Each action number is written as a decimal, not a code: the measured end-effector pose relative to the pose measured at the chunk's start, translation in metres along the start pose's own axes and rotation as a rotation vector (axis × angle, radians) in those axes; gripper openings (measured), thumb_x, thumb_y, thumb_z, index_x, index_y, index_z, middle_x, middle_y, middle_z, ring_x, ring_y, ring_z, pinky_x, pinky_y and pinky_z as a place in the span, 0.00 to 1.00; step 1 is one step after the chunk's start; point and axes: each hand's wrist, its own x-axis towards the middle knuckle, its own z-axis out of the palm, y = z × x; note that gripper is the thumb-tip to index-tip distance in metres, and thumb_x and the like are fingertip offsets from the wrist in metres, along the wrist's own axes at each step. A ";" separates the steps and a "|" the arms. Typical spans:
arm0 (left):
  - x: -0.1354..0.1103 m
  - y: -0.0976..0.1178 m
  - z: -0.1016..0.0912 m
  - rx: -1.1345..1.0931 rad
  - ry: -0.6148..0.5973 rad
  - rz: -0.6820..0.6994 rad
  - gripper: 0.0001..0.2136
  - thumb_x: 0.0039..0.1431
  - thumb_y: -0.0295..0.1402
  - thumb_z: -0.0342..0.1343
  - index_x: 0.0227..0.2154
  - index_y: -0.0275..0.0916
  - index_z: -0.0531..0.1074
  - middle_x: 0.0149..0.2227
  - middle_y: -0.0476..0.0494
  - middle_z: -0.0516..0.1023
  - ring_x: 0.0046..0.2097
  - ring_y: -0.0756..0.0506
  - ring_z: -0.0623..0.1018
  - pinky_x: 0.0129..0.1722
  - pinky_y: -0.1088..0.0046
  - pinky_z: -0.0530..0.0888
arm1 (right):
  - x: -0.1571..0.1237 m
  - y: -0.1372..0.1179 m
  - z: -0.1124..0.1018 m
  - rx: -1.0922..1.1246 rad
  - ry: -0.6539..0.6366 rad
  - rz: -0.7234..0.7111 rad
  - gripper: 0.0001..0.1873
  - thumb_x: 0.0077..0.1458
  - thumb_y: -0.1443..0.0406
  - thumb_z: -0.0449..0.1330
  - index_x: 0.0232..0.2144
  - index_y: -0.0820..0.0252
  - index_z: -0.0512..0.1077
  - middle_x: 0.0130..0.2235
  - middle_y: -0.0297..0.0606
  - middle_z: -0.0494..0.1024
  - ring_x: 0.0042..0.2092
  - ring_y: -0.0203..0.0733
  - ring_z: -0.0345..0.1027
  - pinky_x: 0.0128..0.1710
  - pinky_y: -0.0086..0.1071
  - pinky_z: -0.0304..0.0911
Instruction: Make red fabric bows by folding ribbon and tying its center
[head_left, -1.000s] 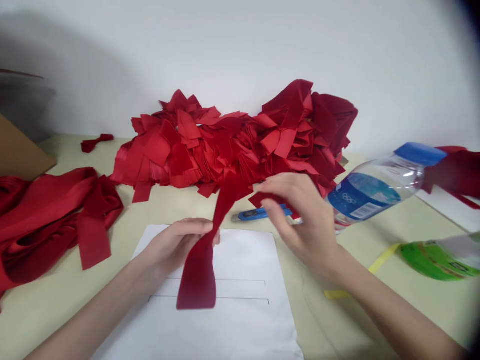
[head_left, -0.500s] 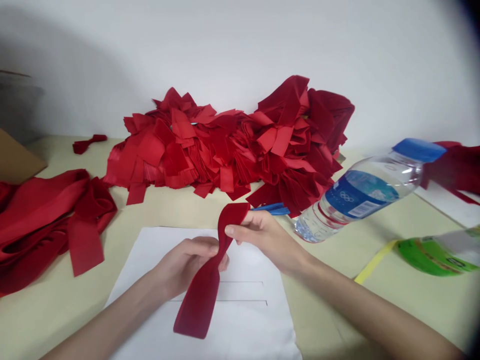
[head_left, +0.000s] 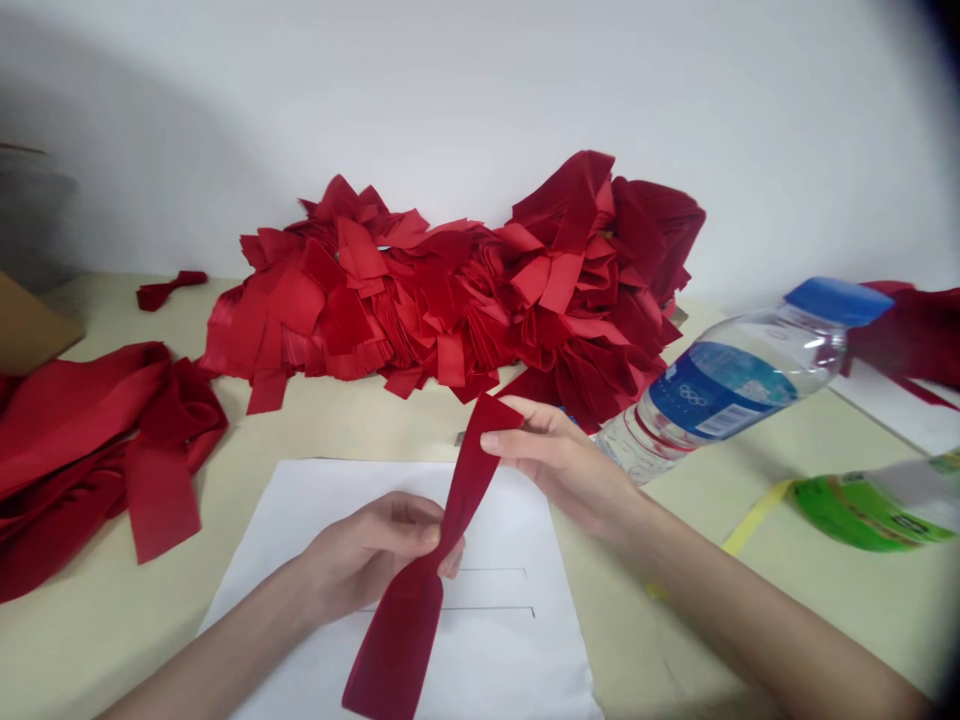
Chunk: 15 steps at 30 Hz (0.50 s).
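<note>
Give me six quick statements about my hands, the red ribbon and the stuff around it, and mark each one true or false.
1. The left hand pinches the red ribbon where it narrows. True.
2. The right hand is empty. False: it holds the ribbon's upper end.
3. The white paper is blank. False: it bears black lines.
4. A heap of red ribbons lies in front of the wall. True.
5. The cap on the clear bottle is green. False: it is blue.
6. A small red piece lies left of the heap. True.
</note>
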 end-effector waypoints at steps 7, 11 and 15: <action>0.001 -0.003 0.003 0.005 -0.027 -0.056 0.03 0.41 0.28 0.59 0.20 0.34 0.74 0.21 0.46 0.71 0.25 0.49 0.66 0.28 0.72 0.59 | -0.003 -0.015 -0.001 -0.183 -0.094 -0.015 0.08 0.46 0.68 0.64 0.33 0.62 0.73 0.33 0.34 0.76 0.35 0.35 0.70 0.39 0.30 0.64; -0.001 -0.006 0.005 -0.059 -0.005 -0.074 0.03 0.40 0.27 0.57 0.20 0.34 0.74 0.20 0.46 0.71 0.24 0.49 0.66 0.26 0.72 0.59 | -0.004 -0.021 -0.002 -0.362 -0.033 -0.105 0.06 0.45 0.66 0.65 0.27 0.63 0.73 0.29 0.33 0.76 0.31 0.34 0.69 0.35 0.30 0.64; -0.002 -0.006 0.004 -0.077 0.008 0.006 0.05 0.43 0.31 0.59 0.20 0.34 0.72 0.20 0.46 0.69 0.26 0.49 0.65 0.27 0.73 0.59 | -0.004 -0.022 0.000 -0.410 0.101 -0.245 0.09 0.44 0.64 0.66 0.27 0.62 0.72 0.30 0.35 0.76 0.32 0.36 0.70 0.35 0.32 0.65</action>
